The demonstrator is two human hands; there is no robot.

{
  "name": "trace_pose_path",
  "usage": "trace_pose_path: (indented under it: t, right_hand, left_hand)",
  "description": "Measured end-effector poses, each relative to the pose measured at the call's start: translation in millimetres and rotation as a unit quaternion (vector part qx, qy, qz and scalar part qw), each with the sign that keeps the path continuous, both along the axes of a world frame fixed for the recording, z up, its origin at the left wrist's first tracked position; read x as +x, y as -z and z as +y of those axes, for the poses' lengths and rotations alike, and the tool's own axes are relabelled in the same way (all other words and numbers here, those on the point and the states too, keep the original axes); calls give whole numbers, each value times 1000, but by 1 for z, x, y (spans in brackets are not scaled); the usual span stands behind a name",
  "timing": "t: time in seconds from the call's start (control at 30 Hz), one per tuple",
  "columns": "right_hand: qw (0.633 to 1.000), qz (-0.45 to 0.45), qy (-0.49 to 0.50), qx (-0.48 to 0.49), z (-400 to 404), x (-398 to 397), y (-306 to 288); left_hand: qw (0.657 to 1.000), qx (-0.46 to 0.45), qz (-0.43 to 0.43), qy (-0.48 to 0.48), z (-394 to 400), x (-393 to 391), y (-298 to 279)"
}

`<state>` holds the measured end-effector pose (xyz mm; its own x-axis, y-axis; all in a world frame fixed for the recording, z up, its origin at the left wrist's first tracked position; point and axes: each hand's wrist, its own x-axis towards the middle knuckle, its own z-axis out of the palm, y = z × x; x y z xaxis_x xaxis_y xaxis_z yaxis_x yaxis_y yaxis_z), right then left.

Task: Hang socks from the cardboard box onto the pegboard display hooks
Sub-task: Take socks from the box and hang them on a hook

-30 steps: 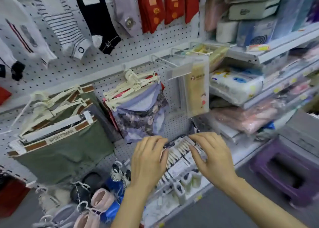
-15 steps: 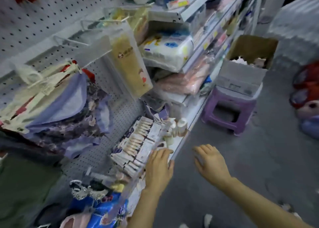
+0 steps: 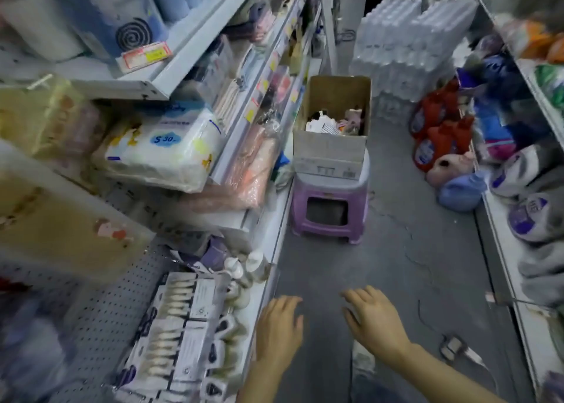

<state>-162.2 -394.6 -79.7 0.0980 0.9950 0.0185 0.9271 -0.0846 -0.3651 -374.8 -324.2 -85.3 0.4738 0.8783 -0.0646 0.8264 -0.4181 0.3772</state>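
An open cardboard box [image 3: 331, 149] stands on a purple plastic stool [image 3: 329, 192] in the aisle ahead, with loose socks [image 3: 335, 123] in it. Part of the white pegboard [image 3: 100, 317] shows at lower left. My left hand [image 3: 280, 332] and my right hand [image 3: 374, 320] hover side by side over the grey floor, low in the view, well short of the box. Both hands have relaxed, spread fingers and hold nothing.
Shelves of packaged goods [image 3: 161, 149] line the left side, with hanging packs [image 3: 174, 326] low on the pegboard. Red and blue detergent bottles [image 3: 439, 140] sit on the floor at right beside another shelf. Stacked water bottle packs [image 3: 409, 45] block the far end.
The view has swung right from the pegboard to the aisle and the box. Both hands left the hanging packs and now hover free over the floor.
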Motion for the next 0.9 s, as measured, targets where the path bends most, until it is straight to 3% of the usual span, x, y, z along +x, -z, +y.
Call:
trace_pose_path:
  t: [0.37, 0.73, 0.9]
  right_hand:
    - [999, -6, 34, 31, 155, 145, -10]
    - [993, 9, 101, 62, 305, 227, -15]
    - [987, 11, 119, 109, 381, 262, -23]
  left_hand:
    - [999, 41, -30, 15, 168, 151, -9]
    - [993, 73, -90, 12, 369, 250, -14]
    - [994, 39, -92, 44, 474, 311, -15]
